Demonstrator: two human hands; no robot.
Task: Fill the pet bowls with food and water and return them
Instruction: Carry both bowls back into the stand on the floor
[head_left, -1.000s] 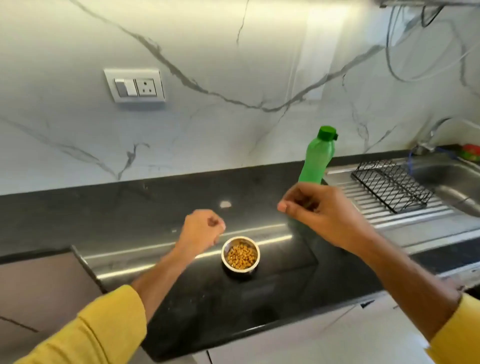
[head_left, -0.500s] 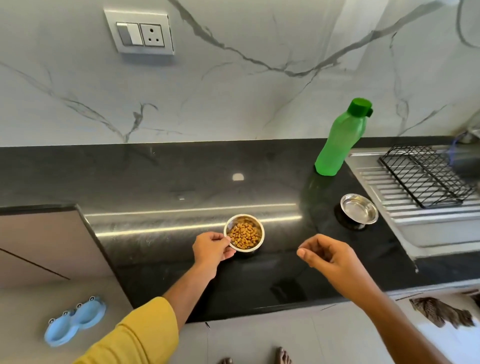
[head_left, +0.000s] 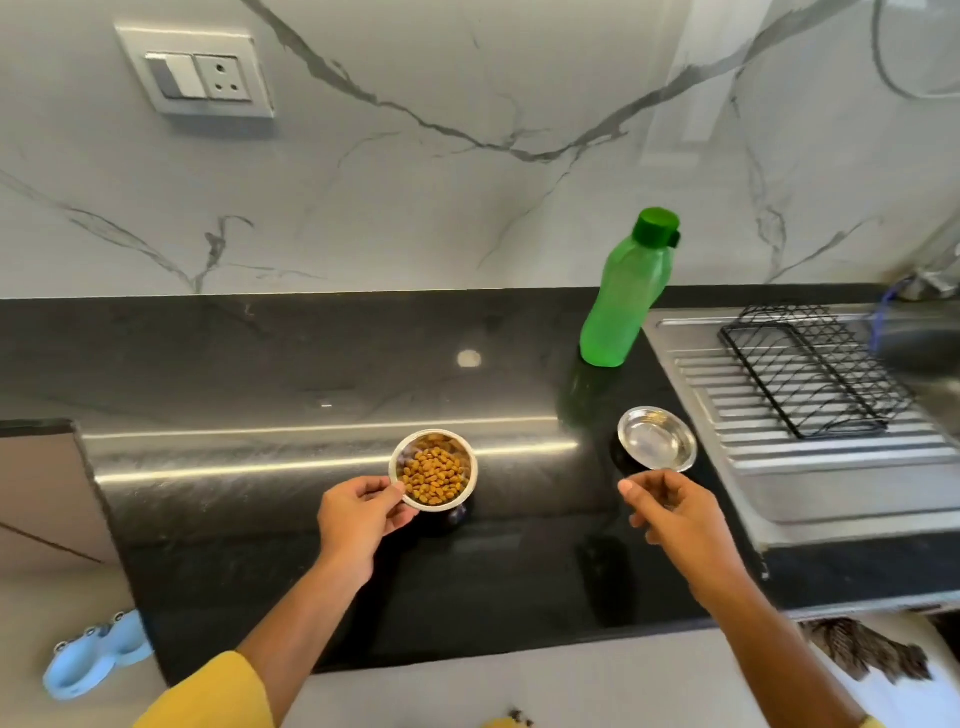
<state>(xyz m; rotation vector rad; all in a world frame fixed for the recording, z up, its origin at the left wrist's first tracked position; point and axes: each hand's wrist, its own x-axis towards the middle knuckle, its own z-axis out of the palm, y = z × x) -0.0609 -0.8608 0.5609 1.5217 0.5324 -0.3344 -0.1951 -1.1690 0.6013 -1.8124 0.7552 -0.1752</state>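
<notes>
The left hand (head_left: 358, 512) is gripping the near-left rim of the steel bowl of kibble (head_left: 434, 470), thumb and fingers pinched on the metal, while the bowl is sitting near the middle of the black worktop (head_left: 260, 467). The right hand (head_left: 670, 512) is hovering just short of the shallow steel bowl (head_left: 657, 439), fingers loosely curled and holding nothing; that bowl is standing close to the worktop's right edge, beside the steel drainboard (head_left: 831, 467), and whether it is holding water cannot be told through the glare. The capped green bottle (head_left: 626, 296) is standing upright behind it, toward the back edge.

The food step is looking finished, and the person appears to be gathering both bowls for the return. A pale blue bowl stand (head_left: 93, 657) is lying on the floor past the worktop's left end. The next move is calling for the right hand to close on the shallow bowl's rim and for both bowls to be carried level.
</notes>
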